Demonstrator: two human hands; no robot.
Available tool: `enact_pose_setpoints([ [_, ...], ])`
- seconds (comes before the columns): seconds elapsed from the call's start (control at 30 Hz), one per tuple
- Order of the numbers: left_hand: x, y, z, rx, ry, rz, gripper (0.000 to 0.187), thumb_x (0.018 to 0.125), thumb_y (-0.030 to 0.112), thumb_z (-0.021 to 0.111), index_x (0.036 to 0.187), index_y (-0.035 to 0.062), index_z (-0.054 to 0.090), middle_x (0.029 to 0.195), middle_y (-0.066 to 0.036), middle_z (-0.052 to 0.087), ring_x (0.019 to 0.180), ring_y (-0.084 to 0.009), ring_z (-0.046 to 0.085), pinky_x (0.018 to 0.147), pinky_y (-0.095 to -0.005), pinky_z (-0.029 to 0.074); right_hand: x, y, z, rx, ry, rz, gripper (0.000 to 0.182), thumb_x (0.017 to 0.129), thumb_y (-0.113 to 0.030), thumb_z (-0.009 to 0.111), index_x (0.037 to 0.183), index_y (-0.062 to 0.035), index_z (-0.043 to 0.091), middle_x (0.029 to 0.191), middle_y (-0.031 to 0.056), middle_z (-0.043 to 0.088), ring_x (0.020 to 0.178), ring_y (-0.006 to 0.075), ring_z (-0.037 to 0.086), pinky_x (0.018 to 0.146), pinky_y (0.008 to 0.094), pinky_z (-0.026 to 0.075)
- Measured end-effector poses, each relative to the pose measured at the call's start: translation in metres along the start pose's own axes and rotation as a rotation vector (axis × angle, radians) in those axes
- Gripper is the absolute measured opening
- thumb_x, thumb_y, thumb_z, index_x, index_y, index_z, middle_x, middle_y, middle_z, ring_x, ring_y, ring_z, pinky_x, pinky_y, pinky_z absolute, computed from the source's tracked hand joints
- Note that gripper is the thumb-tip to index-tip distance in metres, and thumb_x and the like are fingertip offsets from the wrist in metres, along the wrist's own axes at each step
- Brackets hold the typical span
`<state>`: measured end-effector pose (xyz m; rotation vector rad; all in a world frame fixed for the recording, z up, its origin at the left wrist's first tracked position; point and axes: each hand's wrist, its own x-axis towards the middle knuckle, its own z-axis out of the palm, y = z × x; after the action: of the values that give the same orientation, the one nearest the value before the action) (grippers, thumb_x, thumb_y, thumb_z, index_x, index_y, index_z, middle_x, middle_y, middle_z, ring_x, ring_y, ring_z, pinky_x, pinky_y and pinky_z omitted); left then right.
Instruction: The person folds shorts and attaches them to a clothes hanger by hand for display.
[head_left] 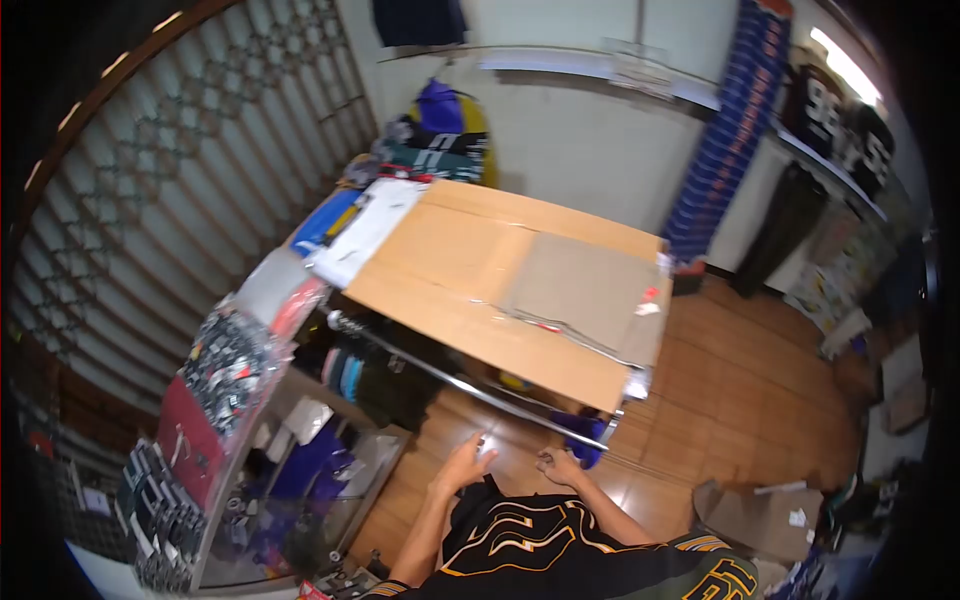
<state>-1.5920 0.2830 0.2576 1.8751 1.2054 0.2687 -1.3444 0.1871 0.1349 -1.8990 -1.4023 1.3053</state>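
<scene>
My left hand (463, 466) is held low in front of my body, thumb and fingers apart, with no held object visible. My right hand (562, 467) is beside it with the fingers curled in. A small dark spot shows at those fingers, too small to name. Both hands are below a chrome rail (480, 394) that runs along the near side of a table. On top of the table lies a large sheet of brown cardboard (440, 250), with a smaller grey-brown cardboard piece (590, 285) over its right part. Neither hand touches them.
A glass display case (300, 500) with packaged goods stands at left, beside folding metal shutters (190, 180). An open cardboard box (760, 520) is on the floor at right. A rolled blue patterned fabric (725, 140) leans on the wall. Jerseys (815, 110) hang at far right.
</scene>
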Motion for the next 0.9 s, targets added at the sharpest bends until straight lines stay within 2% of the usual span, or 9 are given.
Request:
enact_pose_setpoints([
  [0.1,0.016,0.064,0.043,-0.146,0.023,0.136,0.056,0.093,0.032,0.066,0.137,0.0013,0.050,0.117,-0.025,0.066,0.108,-0.0376,0.065,0.092,-0.0432,0.051,-0.064,0.083,-0.043,0.191,0.024,0.156,0.043,0.085,-0.024,0.071,0.118,0.0015,0.064,0.103,0.0194,0.072,0.097,0.0280,0.070,0.086,0.0354,0.054],
  [0.27,0.044,0.173,0.115,-0.236,0.080,0.418,0.044,0.088,0.016,0.071,0.126,-0.0014,0.058,0.113,-0.021,0.067,0.102,-0.0309,0.067,0.089,-0.0382,0.052,-0.166,0.178,-0.119,0.091,0.225,0.337,0.042,0.082,-0.024,0.071,0.116,0.0008,0.067,0.106,0.0222,0.071,0.099,0.0317,0.070,0.088,0.0390,0.054],
  [0.4,0.087,0.218,0.153,-0.117,0.282,0.538,0.046,0.087,0.017,0.070,0.125,-0.0051,0.056,0.117,-0.025,0.062,0.111,-0.0392,0.060,0.097,-0.0426,0.046,-0.212,0.228,-0.160,0.147,0.485,0.465,0.042,0.083,-0.026,0.070,0.117,-0.0018,0.067,0.105,0.0223,0.071,0.099,0.0326,0.070,0.088,0.0396,0.054],
  [0.5,0.115,0.242,0.162,-0.012,0.375,0.576,0.053,0.087,0.023,0.069,0.130,-0.0040,0.052,0.127,-0.028,0.054,0.119,-0.0442,0.050,0.104,-0.0480,0.038,-0.222,0.240,-0.182,0.215,0.623,0.430,0.040,0.084,-0.024,0.070,0.116,-0.0004,0.067,0.104,0.0221,0.072,0.097,0.0316,0.071,0.087,0.0392,0.055],
  [0.63,0.148,0.249,0.178,0.140,0.428,0.515,0.061,0.089,0.028,0.067,0.136,-0.0046,0.045,0.136,-0.031,0.044,0.128,-0.0466,0.039,0.109,-0.0522,0.031,-0.212,0.221,-0.206,0.403,0.733,0.258,0.037,0.088,-0.018,0.069,0.117,0.0039,0.063,0.103,0.0215,0.071,0.094,0.0265,0.070,0.083,0.0350,0.055],
  [0.7,0.161,0.257,0.184,0.151,0.431,0.326,0.067,0.090,0.032,0.065,0.139,-0.0070,0.039,0.137,-0.033,0.042,0.128,-0.0470,0.039,0.110,-0.0524,0.030,-0.199,0.205,-0.221,0.418,0.761,0.213,0.035,0.089,-0.015,0.069,0.117,0.0050,0.062,0.104,0.0204,0.071,0.092,0.0224,0.069,0.080,0.0325,0.055],
  [0.77,0.177,0.255,0.197,0.252,0.459,0.261,0.074,0.091,0.040,0.062,0.141,-0.0078,0.035,0.134,-0.032,0.044,0.124,-0.0464,0.040,0.108,-0.0544,0.030,-0.181,0.199,-0.235,0.440,0.752,0.115,0.037,0.089,-0.018,0.071,0.117,0.0042,0.062,0.103,0.0202,0.071,0.094,0.0233,0.069,0.082,0.0328,0.054],
  [0.83,0.179,0.274,0.199,0.385,0.525,0.042,0.078,0.091,0.047,0.059,0.142,-0.0075,0.035,0.126,-0.029,0.047,0.119,-0.0444,0.041,0.103,-0.0564,0.032,-0.169,0.173,-0.261,0.443,0.749,0.086,0.038,0.089,-0.021,0.071,0.118,0.0025,0.063,0.104,0.0196,0.071,0.094,0.0238,0.070,0.083,0.0335,0.055],
  [0.9,0.191,0.276,0.199,0.422,0.585,0.015,0.080,0.090,0.053,0.058,0.142,-0.0054,0.037,0.121,-0.027,0.048,0.115,-0.0423,0.042,0.099,-0.0562,0.034,-0.152,0.148,-0.293,0.387,0.671,0.081,0.038,0.090,-0.023,0.070,0.119,0.0011,0.063,0.105,0.0191,0.072,0.095,0.0243,0.070,0.084,0.0345,0.055],
])
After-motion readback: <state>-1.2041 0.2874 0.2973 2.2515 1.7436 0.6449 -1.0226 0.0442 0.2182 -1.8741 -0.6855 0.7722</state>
